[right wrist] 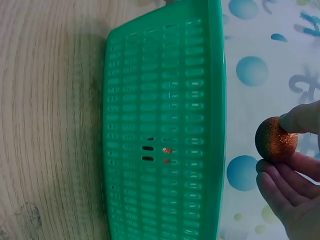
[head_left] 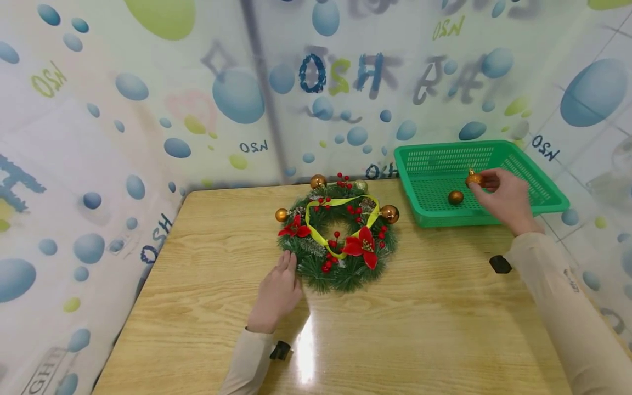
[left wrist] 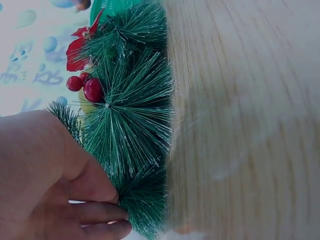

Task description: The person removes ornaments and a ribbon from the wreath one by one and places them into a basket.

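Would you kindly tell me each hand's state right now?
Left hand: open, touching the Christmas wreath.
Right hand: closed, holding a glittery copper bauble.

I wear long beige sleeves, and each of them ends at the wrist. Below the left sleeve (head_left: 246, 359), my left hand (head_left: 277, 291) is bare; beside the cuff sits a small black device (head_left: 280, 350). The right sleeve (head_left: 568, 307), by the right edge of the desk (head_left: 197, 285), carries a dark marking (head_left: 571, 281), too small to read. Near my right hand (head_left: 508, 198), also bare, there is an angular black piece (head_left: 501, 264).
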Available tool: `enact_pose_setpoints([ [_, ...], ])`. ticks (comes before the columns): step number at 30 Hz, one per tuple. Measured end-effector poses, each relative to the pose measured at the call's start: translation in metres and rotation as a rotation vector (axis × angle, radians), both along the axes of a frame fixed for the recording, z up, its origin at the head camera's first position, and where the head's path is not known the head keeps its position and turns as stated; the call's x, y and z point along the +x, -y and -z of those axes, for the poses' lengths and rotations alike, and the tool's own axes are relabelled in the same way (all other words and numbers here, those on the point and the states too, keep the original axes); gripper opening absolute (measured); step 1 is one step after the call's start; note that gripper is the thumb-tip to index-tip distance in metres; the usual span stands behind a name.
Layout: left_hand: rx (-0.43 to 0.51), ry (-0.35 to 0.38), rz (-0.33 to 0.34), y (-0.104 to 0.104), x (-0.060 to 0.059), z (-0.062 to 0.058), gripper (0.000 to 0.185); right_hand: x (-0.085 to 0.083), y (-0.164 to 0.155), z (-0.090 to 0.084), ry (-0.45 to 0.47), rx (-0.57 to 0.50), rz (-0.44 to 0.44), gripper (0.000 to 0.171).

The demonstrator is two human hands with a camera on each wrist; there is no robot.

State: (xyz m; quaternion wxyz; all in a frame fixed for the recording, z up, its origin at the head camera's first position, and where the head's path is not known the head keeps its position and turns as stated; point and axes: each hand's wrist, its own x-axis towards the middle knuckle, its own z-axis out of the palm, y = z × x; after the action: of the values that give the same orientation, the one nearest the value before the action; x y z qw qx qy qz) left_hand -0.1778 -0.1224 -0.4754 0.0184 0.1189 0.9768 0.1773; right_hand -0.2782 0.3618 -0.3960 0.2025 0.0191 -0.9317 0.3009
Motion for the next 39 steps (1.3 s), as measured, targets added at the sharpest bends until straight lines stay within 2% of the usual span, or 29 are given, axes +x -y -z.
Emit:
enact_pose_setpoints([
  [9, 0.014, 0.003, -0.002, -0.001, 0.001, 0.0, 0.06, -0.005, -0.01, 0.004, 0.044, 0.011, 0.033, 0.051],
  [16, 0.016, -0.034, 0.006, -0.002, 0.0, 0.004, 0.059, -0.006, -0.013, 0.005, 0.054, 0.034, 0.041, 0.05],
  [24, 0.021, -0.032, 0.005, -0.001, 0.0, 0.005, 0.059, -0.012, -0.02, 0.006, 0.068, 0.046, 0.055, 0.048],
  [31, 0.019, -0.059, 0.0, 0.001, 0.001, 0.008, 0.059, -0.016, -0.021, 0.006, 0.125, 0.04, 0.058, 0.052],
  [39, -0.004, -0.075, 0.012, 0.0, 0.0, 0.009, 0.056, -0.017, -0.024, 0.011, 0.126, 0.056, 0.068, 0.049],
])
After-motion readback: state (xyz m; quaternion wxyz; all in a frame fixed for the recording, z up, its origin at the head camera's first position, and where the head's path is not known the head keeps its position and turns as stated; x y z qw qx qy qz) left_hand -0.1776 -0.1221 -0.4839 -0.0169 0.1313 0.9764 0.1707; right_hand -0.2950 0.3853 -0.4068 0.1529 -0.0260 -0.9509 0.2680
